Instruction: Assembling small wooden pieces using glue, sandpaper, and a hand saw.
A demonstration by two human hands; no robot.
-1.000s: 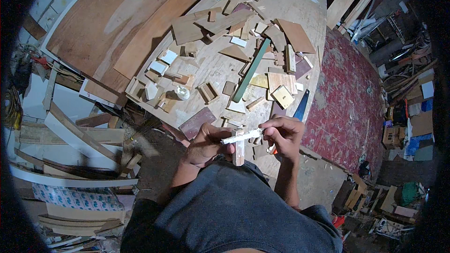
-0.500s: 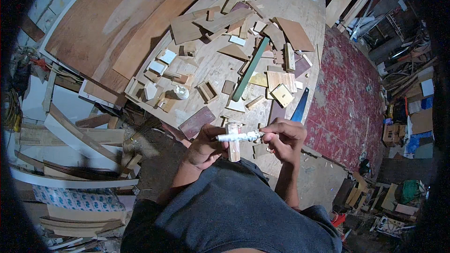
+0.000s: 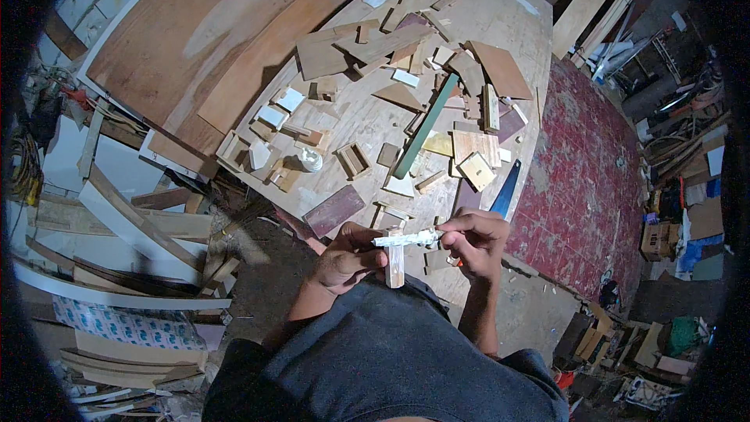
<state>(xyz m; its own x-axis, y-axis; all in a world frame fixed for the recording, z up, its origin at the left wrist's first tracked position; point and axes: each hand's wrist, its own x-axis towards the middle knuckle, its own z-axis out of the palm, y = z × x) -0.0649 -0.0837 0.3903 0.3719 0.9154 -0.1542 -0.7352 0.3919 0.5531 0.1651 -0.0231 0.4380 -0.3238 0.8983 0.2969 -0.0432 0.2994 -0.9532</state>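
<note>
My left hand (image 3: pixel 344 259) is closed on a small upright wooden block (image 3: pixel 395 268) above my dark shirt. My right hand (image 3: pixel 480 241) pinches the right end of a short stick (image 3: pixel 402 239) coated in lumpy white material, which lies crosswise over the top of the block. Just beyond my right hand lies a saw with a blue blade (image 3: pixel 506 187) and orange handle, partly hidden by that hand. A white jar (image 3: pixel 310 160) stands among the offcuts to the upper left of my hands.
The wooden worktop (image 3: pixel 500 0) carries several offcuts, small boxes and a long green strip (image 3: pixel 426 125). Large plywood sheets (image 3: pixel 172 31) are at upper left, a dirty red board (image 3: pixel 578 172) at right. Stacked scrap strips (image 3: pixel 125 219) crowd the left, jumbled materials the far right.
The whole view has shifted slightly, with the scene lower in the picture. The white stick has tilted a little in my fingers; both hands keep their holds.
</note>
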